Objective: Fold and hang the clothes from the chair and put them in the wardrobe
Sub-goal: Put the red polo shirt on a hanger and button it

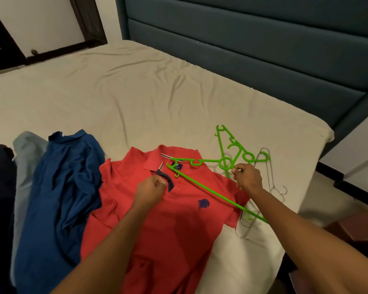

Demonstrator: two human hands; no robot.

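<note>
On the near edge of the bed (pixel 136 92), a red polo shirt (pixel 170 225) lies spread front-up, collar toward the headboard (pixel 253 39), and the step in hand looks to be getting it onto a hanger. The left hand (pixel 151 190) has its fingers curled tight on the placket just below the collar, pinching the cloth there. The right hand (pixel 248 176) grips a green plastic hanger (pixel 200 187) near its neck, fingers closed round the plastic; the hanger's long bar slants across the shirt's chest and its far tip sits right at the collar opening, just beside the label. A second green hanger (pixel 225 141) lies on the sheet behind it, with thin wire hangers (pixel 268 166) to the right. To the left wait a blue shirt (pixel 68 187), a pale blue garment (pixel 26 149) and something dark (pixel 0 187) at the frame's edge, none of them hung yet, so the task appears to be at an early stage. The next move, as I judge it, calls for lifting the collar open with the left hand while the right feeds one hanger arm inside and toward a shoulder, then working the other arm in without stretching the neck.
</note>
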